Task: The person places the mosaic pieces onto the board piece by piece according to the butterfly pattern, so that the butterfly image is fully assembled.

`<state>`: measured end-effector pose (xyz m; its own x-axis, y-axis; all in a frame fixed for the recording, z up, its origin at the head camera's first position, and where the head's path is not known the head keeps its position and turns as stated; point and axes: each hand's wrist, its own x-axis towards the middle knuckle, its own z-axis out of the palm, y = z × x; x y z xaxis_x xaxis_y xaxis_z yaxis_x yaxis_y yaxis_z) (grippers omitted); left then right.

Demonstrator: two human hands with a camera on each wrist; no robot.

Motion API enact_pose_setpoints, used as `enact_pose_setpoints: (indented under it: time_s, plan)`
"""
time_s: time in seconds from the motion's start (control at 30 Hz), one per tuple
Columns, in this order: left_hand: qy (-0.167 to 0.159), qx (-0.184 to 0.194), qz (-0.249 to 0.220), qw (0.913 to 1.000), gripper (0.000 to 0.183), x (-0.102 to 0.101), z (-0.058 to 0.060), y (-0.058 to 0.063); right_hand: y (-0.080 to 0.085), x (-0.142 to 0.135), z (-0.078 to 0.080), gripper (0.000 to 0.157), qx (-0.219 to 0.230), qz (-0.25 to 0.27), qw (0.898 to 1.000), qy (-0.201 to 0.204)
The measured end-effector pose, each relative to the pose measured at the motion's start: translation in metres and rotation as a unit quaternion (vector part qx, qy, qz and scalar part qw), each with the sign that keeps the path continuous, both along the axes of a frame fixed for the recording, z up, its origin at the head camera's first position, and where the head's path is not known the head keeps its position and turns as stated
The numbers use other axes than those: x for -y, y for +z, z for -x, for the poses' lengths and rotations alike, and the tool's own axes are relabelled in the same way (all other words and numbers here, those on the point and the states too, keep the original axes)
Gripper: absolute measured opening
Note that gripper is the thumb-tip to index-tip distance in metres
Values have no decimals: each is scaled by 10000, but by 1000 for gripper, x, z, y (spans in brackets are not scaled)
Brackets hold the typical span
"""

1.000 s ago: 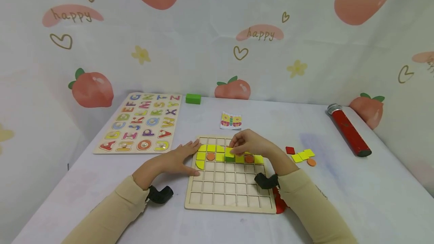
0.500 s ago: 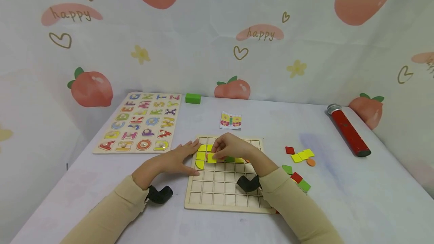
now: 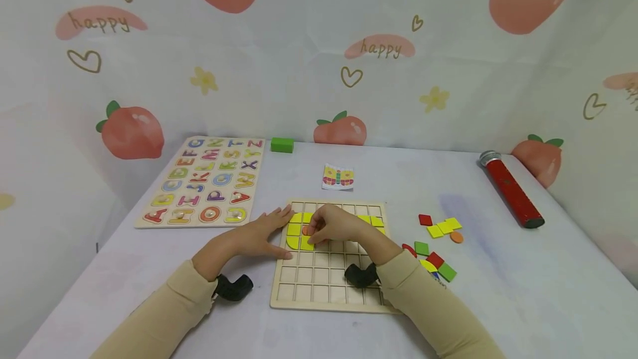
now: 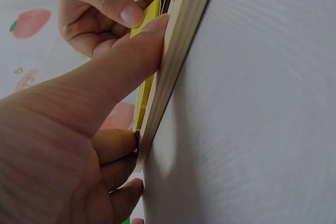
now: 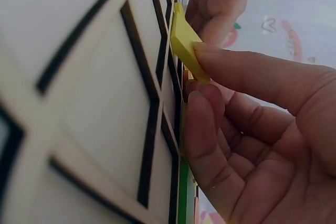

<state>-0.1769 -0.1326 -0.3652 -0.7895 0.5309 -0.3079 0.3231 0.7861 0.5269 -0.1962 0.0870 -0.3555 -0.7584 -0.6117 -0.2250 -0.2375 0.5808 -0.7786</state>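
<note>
In the head view my right hand [image 3: 335, 225] pinches a yellow square tile [image 3: 306, 244] over the third row of a wooden grid board [image 3: 322, 277]. The right wrist view shows the yellow tile [image 5: 185, 40] tilted between thumb and fingers, one corner at the board. My left hand [image 3: 259, 237] rests on the board's left edge, fingers spread and thumb on the rim. Beside the held tile lies a yellow quarter-round tile [image 3: 292, 243]. An orange disc [image 3: 305, 230] and more yellow tiles sit in the upper rows, partly hidden by my right hand.
Loose red, green, yellow and orange tiles [image 3: 447, 271] lie right of the board. A patterned picture card [image 3: 338, 177] lies behind it. Farther out are an alphabet puzzle [image 3: 219, 188], a green block [image 3: 282, 145] and a red microphone [image 3: 513, 190].
My right hand has carried the yellow square tile left and nearer me, from over the green tile to beside the quarter-round tile. My left hand has stayed at the board's edge.
</note>
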Motion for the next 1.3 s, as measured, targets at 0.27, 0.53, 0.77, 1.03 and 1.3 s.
enact_pose_setpoints:
  time_s: [0.27,0.53,0.77,1.03,1.3]
  plan:
    - [-7,-42,-1,10000,98,1,0,-1,1,1,-1,10,-222,-94,9996,164]
    - [-37,-61,0,10000,98,1,0,-1,1,2,-1,10,-229,-137,9996,83]
    - [-48,-49,-23,10000,98,2,1,-2,3,1,-2,8,-234,-209,9994,146]
    - [-58,-78,-12,10000,98,-1,-1,-2,8,-18,0,9,-135,-119,9997,166]
    - [-13,-149,84,9999,99,0,-1,-3,13,-63,4,14,38,83,9995,-319]
